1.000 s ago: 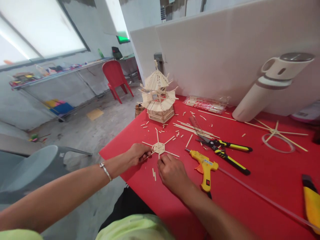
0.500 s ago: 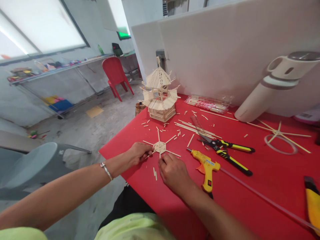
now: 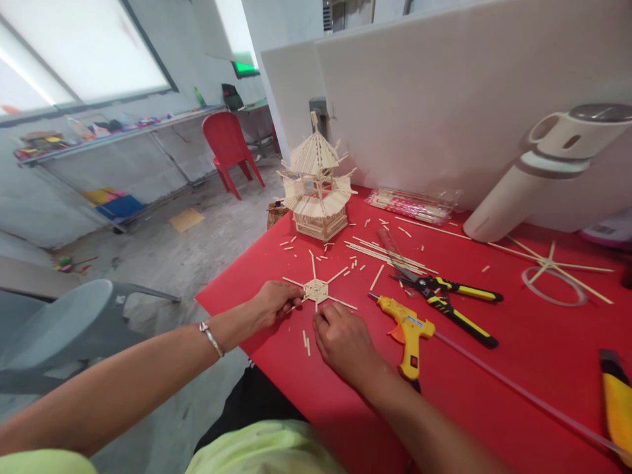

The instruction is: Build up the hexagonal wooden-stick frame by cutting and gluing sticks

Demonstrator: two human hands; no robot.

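A small hexagonal web of thin wooden sticks [image 3: 316,289] with long spokes lies flat on the red table [image 3: 494,388]. My left hand [image 3: 274,302] pinches one of its left spokes, fingers closed on the stick. My right hand [image 3: 343,342] rests just below the web, fingers curled at the lower spoke; what they pinch, if anything, is hidden. A finished stick pagoda model [image 3: 316,191] stands upright at the table's far left corner.
A yellow glue gun [image 3: 407,328] lies right of my right hand, with yellow-handled pliers [image 3: 447,295] beyond it. Loose sticks [image 3: 382,253], a stick packet [image 3: 413,205], a white jug [image 3: 538,168], a ring with crossed sticks [image 3: 553,276] and a yellow cutter [image 3: 616,401] are around. A grey chair [image 3: 69,329] stands left.
Almost nothing: the view shifted slightly a second ago, and both hands have stayed on the stick web.
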